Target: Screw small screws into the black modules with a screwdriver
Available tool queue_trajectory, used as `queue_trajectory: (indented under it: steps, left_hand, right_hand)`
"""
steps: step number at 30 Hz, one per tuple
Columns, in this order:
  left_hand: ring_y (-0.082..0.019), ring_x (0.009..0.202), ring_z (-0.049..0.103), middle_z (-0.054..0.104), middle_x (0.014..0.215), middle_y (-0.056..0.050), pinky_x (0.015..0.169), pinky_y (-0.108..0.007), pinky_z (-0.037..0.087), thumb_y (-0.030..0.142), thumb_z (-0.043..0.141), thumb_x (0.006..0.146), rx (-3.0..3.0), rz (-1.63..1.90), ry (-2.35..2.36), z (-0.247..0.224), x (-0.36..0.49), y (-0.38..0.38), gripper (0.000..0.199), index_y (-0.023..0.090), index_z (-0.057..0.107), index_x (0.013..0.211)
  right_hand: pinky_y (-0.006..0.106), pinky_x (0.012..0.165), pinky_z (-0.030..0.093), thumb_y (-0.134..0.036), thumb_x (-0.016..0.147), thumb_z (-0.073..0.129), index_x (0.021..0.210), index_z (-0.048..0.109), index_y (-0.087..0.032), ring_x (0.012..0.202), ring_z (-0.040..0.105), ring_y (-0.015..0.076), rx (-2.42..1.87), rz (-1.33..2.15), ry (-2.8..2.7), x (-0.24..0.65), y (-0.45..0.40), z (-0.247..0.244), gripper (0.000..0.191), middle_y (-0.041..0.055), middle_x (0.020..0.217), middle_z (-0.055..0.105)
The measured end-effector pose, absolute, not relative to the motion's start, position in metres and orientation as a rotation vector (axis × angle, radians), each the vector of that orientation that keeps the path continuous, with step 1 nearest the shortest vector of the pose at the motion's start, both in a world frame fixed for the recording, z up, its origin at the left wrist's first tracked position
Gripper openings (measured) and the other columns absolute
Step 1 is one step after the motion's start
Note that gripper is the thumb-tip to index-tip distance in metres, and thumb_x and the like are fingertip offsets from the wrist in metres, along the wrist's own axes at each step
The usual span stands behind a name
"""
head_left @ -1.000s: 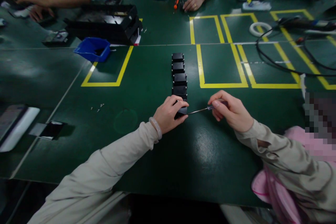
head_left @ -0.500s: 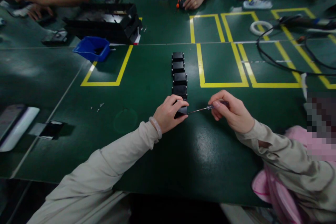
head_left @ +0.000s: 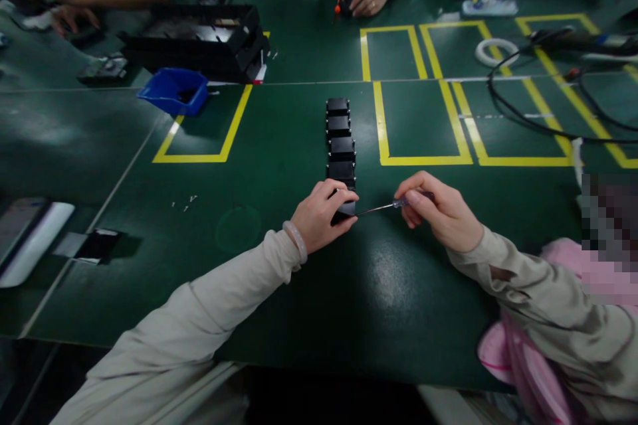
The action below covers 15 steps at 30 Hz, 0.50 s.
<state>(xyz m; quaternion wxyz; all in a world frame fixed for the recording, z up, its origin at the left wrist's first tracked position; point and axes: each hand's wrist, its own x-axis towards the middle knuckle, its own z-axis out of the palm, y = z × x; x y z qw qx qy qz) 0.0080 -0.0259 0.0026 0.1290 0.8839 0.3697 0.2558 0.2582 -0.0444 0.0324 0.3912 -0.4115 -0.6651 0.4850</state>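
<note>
Several black blocks (head_left: 341, 148) with small silvery screws at their sides stand in a column on the green table (head_left: 299, 319). My left hand (head_left: 319, 216) grips the nearest black block (head_left: 345, 211) between thumb and fingers, which partly cover it. In my right hand (head_left: 438, 208) is a screwdriver (head_left: 399, 203), held nearly flat and pointing left. Its tip meets the right side of the gripped block, low down; the exact contact point is too small to make out.
Small screws (head_left: 189, 203) lie at left, near a dark card (head_left: 98, 246). Behind are a blue tray (head_left: 177, 91) and stacked black trays (head_left: 239, 46). Cables (head_left: 518, 113) lie at right. Across the table, a person's hand (head_left: 367, 0) touches a black and orange object.
My hands, the block and the screwdriver look unmoved. Across the table, the other person's hand has shifted slightly to the right.
</note>
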Motion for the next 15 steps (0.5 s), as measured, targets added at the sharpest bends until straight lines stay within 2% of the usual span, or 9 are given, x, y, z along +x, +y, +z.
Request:
queue_trajectory:
  steps: [3,8,12,15]
  left_hand:
    - [-0.024,0.104,0.056,0.057,0.113,-0.010,0.091,-0.040,0.050,0.023,0.064,0.085,2.562,0.738,1.083,0.0033,0.0085,-0.0261,0.028,0.017,0.058,0.112]
    - [-0.024,0.105,0.056,0.057,0.112,-0.009,0.091,-0.041,0.050,0.024,0.064,0.085,2.554,0.733,1.088,0.0034,0.0087,-0.0263,0.027,0.019,0.058,0.111]
    - [-0.024,0.104,0.056,0.057,0.112,-0.010,0.090,-0.040,0.050,0.024,0.063,0.086,2.570,0.743,1.085,0.0031,0.0084,-0.0264,0.027,0.018,0.058,0.111]
    - [-0.024,0.104,0.056,0.057,0.112,-0.010,0.091,-0.039,0.050,0.023,0.064,0.086,2.579,0.750,1.073,0.0027,0.0081,-0.0262,0.027,0.017,0.058,0.111]
  right_hand:
    - [0.022,0.046,0.038,-0.034,0.099,0.047,0.093,0.055,-0.019,0.045,0.047,0.0072,-1.047,1.235,-1.684,0.2576,-0.0439,0.0327,0.018,-0.0072,0.055,0.046]
    - [0.023,0.051,0.043,-0.034,0.099,0.049,0.098,0.055,-0.020,0.052,0.052,0.0088,-1.010,1.254,-1.669,0.2574,-0.0436,0.0314,0.015,-0.0055,0.060,0.052]
    - [0.023,0.046,0.037,-0.036,0.099,0.049,0.091,0.056,-0.019,0.045,0.047,0.0074,-1.063,1.246,-1.698,0.2579,-0.0435,0.0317,0.020,-0.0069,0.054,0.048]
    - [0.023,0.048,0.041,-0.035,0.098,0.050,0.096,0.055,-0.019,0.049,0.051,0.0082,-1.039,1.245,-1.679,0.2574,-0.0436,0.0333,0.016,-0.0062,0.057,0.051]
